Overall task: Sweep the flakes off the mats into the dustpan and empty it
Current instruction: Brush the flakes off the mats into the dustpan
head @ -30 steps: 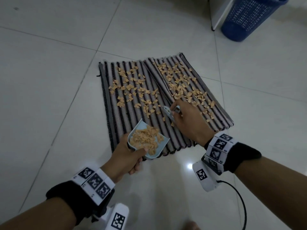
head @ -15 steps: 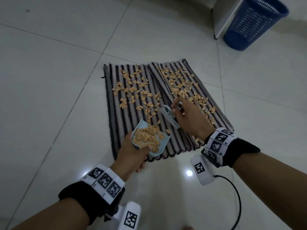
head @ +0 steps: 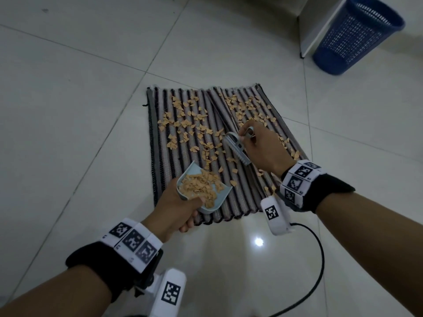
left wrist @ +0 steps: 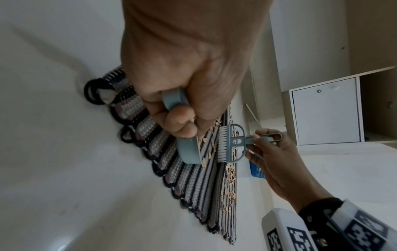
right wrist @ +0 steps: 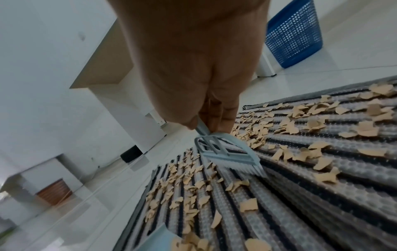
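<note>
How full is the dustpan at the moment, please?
Partly full: a heap of tan flakes covers most of the dustpan held by the left hand.

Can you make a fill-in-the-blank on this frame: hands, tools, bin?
1. The left hand grips the ____, which already holds a pile of flakes.
2. The right hand pinches the handle of a small ____.
3. Many flakes still lie on the two striped ____.
4. The mesh wastebasket standing on the floor is ____ in colour.

Missing words: dustpan; brush; mats; blue
</note>
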